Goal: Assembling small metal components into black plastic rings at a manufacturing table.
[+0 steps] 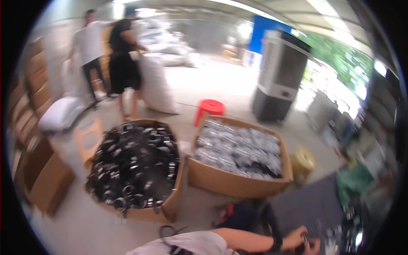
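Note:
At the lower right, my left hand (295,239) pinches a small dark, shiny piece (305,239), too blurred to name. My left arm comes in from the lower left with a light sleeve and a dark band (277,243) on the wrist. Fingers of my right hand (313,246) meet the left ones at that piece, bent and close together; the frame's lower edge cuts off much of this hand. Both are over the dark grey tabletop (304,204). Just to their right lies a heap of black and silver parts (350,229).
A carton of loose black parts with shiny rings (136,165) stands left, beside a carton of clear-wrapped pieces (238,148). Behind are a red stool (210,108) and a tall air cooler (280,76). Two people (123,59) stand by a white sack (157,89). Green plastic (355,182) lies right.

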